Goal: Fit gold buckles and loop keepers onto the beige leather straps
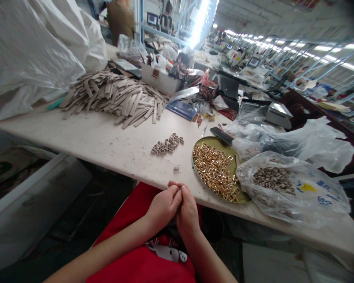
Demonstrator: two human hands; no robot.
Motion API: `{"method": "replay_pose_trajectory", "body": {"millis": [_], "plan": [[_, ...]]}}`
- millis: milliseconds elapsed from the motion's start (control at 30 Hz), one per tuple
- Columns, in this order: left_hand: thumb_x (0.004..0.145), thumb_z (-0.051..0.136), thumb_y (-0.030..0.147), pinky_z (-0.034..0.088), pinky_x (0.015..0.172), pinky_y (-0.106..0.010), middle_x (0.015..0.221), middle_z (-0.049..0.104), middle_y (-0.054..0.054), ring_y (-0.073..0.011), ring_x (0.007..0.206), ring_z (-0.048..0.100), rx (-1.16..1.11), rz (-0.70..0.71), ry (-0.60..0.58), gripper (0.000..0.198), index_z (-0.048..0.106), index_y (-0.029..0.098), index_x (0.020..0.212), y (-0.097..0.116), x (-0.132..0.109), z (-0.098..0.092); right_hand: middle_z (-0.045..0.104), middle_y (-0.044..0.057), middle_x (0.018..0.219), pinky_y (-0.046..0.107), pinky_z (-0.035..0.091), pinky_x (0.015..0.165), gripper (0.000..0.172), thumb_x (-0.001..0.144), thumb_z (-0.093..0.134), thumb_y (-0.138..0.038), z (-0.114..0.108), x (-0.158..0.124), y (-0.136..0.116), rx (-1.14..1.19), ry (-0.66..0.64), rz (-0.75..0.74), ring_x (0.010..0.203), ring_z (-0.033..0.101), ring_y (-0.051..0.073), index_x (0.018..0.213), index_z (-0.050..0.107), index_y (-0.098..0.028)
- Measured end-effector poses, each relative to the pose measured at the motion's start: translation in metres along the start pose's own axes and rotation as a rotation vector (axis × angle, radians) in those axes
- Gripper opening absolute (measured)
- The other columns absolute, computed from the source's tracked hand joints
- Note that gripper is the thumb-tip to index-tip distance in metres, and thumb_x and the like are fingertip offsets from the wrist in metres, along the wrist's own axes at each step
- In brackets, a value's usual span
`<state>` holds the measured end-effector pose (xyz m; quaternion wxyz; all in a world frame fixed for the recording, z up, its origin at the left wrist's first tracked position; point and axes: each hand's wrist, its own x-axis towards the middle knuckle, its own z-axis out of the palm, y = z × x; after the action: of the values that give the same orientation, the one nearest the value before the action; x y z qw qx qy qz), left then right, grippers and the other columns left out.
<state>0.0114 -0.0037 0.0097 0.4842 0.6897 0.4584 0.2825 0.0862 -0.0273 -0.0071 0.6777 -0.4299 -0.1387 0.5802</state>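
My left hand (163, 205) and my right hand (188, 210) meet at the table's front edge, fingertips pressed together. Both are closed around something small, mostly hidden by the fingers, that I cannot make out. Just beyond them a small pale piece (176, 169) lies by itself on the table. Farther back sits a little heap of grey-brown loops (167, 144). Right of my hands, a round olive tray (235, 159) holds many gold metal buckles (214, 169). Beside it, a clear plastic bag (309, 196) contains many similar grey-brown loops (273, 180).
A large pile of grey strips (115, 96) covers the back left of the table (115, 145), near a big white plastic sheet (38, 51). Behind are a white box (159, 78), a blue packet (181, 109) and a dark phone-like object (221, 135). A person (120, 21) stands beyond.
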Motion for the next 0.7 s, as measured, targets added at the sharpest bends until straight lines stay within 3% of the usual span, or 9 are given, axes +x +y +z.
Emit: {"method": "replay_pose_trajectory", "body": {"millis": [100,200,367,467,567,700], "plan": [[0.083,0.043,0.032,0.044,0.054,-0.021,0.076,0.059,-0.001,-0.013,0.064,0.056,-0.286,-0.036,-0.095,0.021,0.052,0.016,0.094,0.002,0.002,-0.006,0.069,0.004,0.092,0.022,0.051,0.059,0.015,0.08,0.052,-0.03,0.002,0.004,-0.013,0.012,-0.02,0.015,0.073,0.063,0.013,0.084,0.059,-0.018],[0.079,0.048,0.029,0.04,0.043,-0.018,0.066,0.053,0.003,-0.0093,0.05,0.049,-0.487,-0.112,-0.146,0.028,0.047,0.015,0.103,0.004,0.0,-0.009,0.069,0.004,0.089,0.017,0.04,0.035,0.015,0.079,0.053,-0.032,0.004,0.006,-0.023,0.005,-0.036,0.044,0.052,0.059,0.011,0.086,0.055,-0.019],[0.082,0.045,0.038,0.035,0.04,-0.017,0.055,0.048,0.006,-0.0071,0.043,0.043,-0.483,-0.133,-0.176,0.025,0.053,0.015,0.088,0.005,-0.003,-0.01,0.068,0.002,0.087,0.017,0.032,0.025,0.015,0.08,0.051,-0.033,0.005,0.004,-0.025,-0.037,-0.093,0.064,0.033,0.046,0.006,0.088,0.053,-0.021],[0.084,0.043,0.04,0.034,0.042,-0.017,0.054,0.048,0.004,-0.0071,0.044,0.042,-0.431,-0.116,-0.114,0.03,0.055,0.014,0.076,0.004,-0.002,-0.007,0.068,0.003,0.088,0.017,0.043,0.038,0.013,0.08,0.05,-0.029,0.005,0.001,-0.02,-0.04,-0.11,0.022,0.054,0.059,0.01,0.086,0.056,-0.02],[0.085,0.043,0.035,0.04,0.053,-0.02,0.066,0.057,0.0,-0.011,0.058,0.051,-0.385,-0.085,-0.018,0.027,0.059,0.014,0.082,0.003,-0.004,-0.002,0.069,0.003,0.086,0.024,0.049,0.074,0.012,0.081,0.049,-0.026,0.006,-0.001,-0.014,-0.028,-0.097,-0.045,0.085,0.062,0.013,0.084,0.058,-0.019],[0.085,0.042,0.031,0.044,0.073,-0.025,0.082,0.063,-0.004,-0.0163,0.079,0.058,-0.353,-0.039,0.009,0.026,0.061,0.015,0.091,0.001,-0.006,0.003,0.069,0.002,0.085,0.029,0.044,0.085,0.013,0.081,0.049,-0.027,0.003,-0.003,-0.007,-0.052,-0.07,-0.068,0.083,0.061,0.014,0.085,0.058,-0.019]]}}
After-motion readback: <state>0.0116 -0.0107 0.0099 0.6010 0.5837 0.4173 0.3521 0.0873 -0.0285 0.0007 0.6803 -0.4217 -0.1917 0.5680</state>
